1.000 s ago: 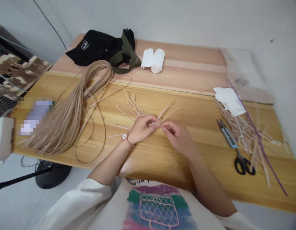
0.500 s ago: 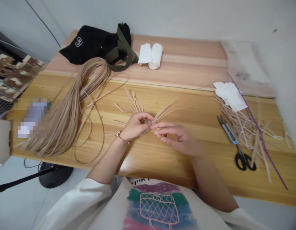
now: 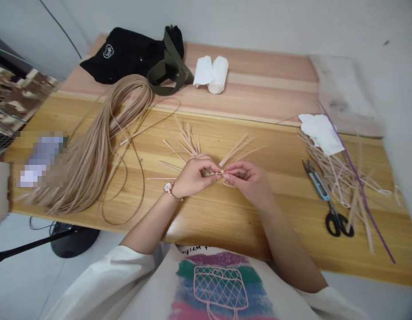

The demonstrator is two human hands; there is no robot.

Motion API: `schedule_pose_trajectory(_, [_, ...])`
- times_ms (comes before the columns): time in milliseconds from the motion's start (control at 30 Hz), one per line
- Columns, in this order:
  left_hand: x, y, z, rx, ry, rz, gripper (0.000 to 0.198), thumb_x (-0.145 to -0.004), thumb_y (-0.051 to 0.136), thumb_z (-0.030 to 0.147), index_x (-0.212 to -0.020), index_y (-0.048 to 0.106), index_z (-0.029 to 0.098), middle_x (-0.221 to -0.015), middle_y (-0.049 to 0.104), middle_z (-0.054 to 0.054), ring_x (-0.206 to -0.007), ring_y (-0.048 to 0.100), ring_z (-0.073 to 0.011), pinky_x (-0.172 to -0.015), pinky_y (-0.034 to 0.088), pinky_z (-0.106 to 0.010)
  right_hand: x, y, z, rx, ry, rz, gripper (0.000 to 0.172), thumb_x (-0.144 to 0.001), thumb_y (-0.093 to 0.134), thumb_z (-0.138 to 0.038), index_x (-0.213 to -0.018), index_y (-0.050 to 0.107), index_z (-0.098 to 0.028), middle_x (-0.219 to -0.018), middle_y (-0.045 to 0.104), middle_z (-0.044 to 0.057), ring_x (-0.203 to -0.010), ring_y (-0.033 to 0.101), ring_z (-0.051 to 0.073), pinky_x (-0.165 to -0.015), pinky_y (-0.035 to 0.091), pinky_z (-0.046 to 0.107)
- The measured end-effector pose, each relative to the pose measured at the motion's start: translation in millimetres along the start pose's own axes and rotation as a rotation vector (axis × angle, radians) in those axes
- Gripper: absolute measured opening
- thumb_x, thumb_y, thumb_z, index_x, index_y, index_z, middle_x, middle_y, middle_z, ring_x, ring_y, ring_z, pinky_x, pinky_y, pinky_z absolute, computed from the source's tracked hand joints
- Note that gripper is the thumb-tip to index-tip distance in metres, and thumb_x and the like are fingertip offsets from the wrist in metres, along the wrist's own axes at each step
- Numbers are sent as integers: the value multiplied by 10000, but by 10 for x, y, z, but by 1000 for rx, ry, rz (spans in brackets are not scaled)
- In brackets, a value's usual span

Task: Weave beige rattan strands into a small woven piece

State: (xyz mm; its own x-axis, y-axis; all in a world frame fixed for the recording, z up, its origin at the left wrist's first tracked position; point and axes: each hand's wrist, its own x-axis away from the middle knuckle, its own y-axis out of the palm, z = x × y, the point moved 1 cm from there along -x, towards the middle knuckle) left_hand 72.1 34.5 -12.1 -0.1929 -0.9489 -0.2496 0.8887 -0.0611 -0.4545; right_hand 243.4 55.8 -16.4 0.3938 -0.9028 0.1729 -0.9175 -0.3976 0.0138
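Observation:
My left hand (image 3: 194,177) and my right hand (image 3: 247,180) meet over the middle of the wooden table (image 3: 226,209). Both pinch a small woven piece of tan strips (image 3: 216,171) whose loose ends fan out toward the far side. The left hand wears a wrist bracelet and its fingers curl over the piece. The right hand's fingertips are pressed together on a strip end right beside the left thumb.
A large bundle of long tan strips (image 3: 102,142) lies at the left. Scissors (image 3: 327,200), cut strip scraps (image 3: 346,182), a purple strand and a white tissue (image 3: 321,132) lie at the right. A black bag (image 3: 135,55) and a white roll (image 3: 213,73) sit at the back.
My right hand, spread and lower half a second ago, has closed its fingers and come back against the left hand at the woven piece. The view has shifted slightly.

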Motion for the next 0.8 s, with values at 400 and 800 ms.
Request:
schedule_pose_trajectory(400, [-20, -38, -6, -31, 11, -181, 72, -716, 665, 215, -693, 656, 148, -662, 612, -15, -649, 520, -106, -666, 385, -242, 27, -12, 36, 255, -198, -91, 191, -701, 694, -295, -860, 638, -205, -763, 655, 14, -675, 634, 135, -644, 536, 283])
schedule_pose_trajectory(800, [3, 79, 8, -282, -63, -208, 80, -718, 615, 218, -679, 651, 158, -658, 599, -17, -712, 517, -147, -723, 335, -293, 41, 10, -67, 541, -310, -157, 50, -778, 587, -233, -774, 615, -191, -808, 519, 32, -794, 518, 154, -751, 432, 329])
